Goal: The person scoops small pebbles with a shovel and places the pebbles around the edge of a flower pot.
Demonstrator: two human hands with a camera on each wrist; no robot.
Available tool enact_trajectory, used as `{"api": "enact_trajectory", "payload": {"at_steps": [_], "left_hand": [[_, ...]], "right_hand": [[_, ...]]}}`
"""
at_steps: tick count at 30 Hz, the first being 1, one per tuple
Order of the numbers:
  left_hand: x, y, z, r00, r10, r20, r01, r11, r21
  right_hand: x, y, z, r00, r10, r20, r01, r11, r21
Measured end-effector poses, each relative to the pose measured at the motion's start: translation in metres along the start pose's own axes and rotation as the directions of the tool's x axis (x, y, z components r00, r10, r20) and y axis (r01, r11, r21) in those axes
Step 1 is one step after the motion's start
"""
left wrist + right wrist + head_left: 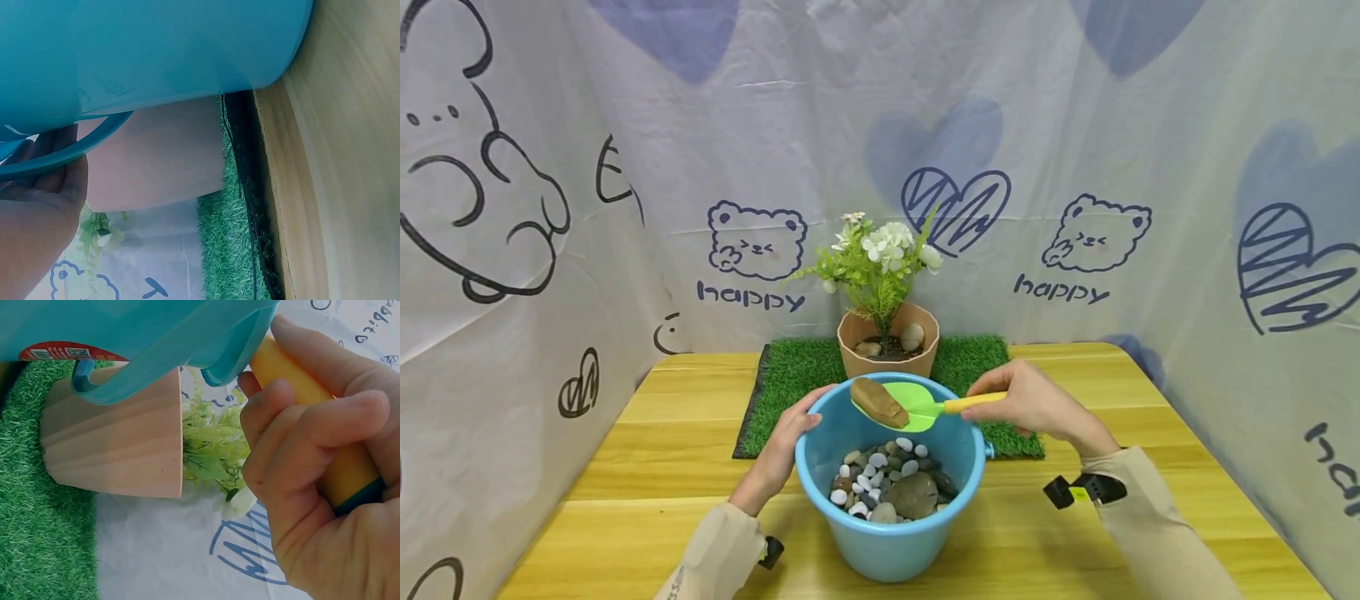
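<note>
A light-blue bucket (887, 546) stands on the table, with white, grey and brown pebbles (880, 475) inside. At its left rim my left hand (790, 437) holds on. In the left wrist view, the fingers (62, 165) reach behind the bucket's handle (81, 147). My right hand (1030, 404) grips the yellow handle (970, 402) of a small shovel with a green blade (921, 407). The right wrist view shows the fingers curled round that handle (300, 381). On the blade, above the bucket opening, lies a long brown stone (878, 402).
Behind the bucket, a pinkish-brown pot (891, 362) with white flowers (887, 246) and stones sits on a green grass mat (805, 367). The wooden table (662, 467) is surrounded by printed white cloth (820, 125) at the back and sides.
</note>
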State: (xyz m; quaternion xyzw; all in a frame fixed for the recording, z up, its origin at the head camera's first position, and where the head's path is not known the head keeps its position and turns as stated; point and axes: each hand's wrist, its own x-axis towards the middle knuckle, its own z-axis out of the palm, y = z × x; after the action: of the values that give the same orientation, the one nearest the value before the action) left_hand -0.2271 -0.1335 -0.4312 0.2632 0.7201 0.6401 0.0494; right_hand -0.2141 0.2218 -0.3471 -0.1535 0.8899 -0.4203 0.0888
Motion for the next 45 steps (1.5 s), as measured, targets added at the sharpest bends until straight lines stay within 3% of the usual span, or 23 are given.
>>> {"api": "enact_trajectory", "payload": {"at_steps": [6, 17, 28, 37, 45], "left_hand": [[-0.001, 0.000, 0.001, 1.000, -0.004, -0.005, 0.004, 1.000, -0.002], [0.000, 0.001, 0.001, 1.000, -0.008, -0.013, 0.008, 1.000, -0.002], [0.002, 0.001, 0.001, 1.000, -0.004, -0.009, 0.004, 1.000, 0.000], [0.001, 0.001, 0.000, 1.000, 0.003, -0.010, -0.003, 1.000, 0.002], [0.001, 0.001, 0.000, 1.000, -0.002, -0.002, 0.002, 1.000, -0.011]], "right_hand": [[0.001, 0.003, -0.004, 1.000, 0.009, -0.005, -0.009, 0.998, 0.061], [0.007, 0.003, -0.017, 0.994, -0.008, -0.112, 0.012, 0.999, 0.031], [0.040, 0.002, -0.030, 0.983, 0.027, -0.181, -0.028, 1.000, -0.003], [0.071, -0.003, -0.037, 0.989, 0.009, -0.148, -0.021, 0.997, -0.079], [0.101, 0.005, -0.045, 0.998, -0.018, -0.066, 0.012, 0.996, -0.092]]}}
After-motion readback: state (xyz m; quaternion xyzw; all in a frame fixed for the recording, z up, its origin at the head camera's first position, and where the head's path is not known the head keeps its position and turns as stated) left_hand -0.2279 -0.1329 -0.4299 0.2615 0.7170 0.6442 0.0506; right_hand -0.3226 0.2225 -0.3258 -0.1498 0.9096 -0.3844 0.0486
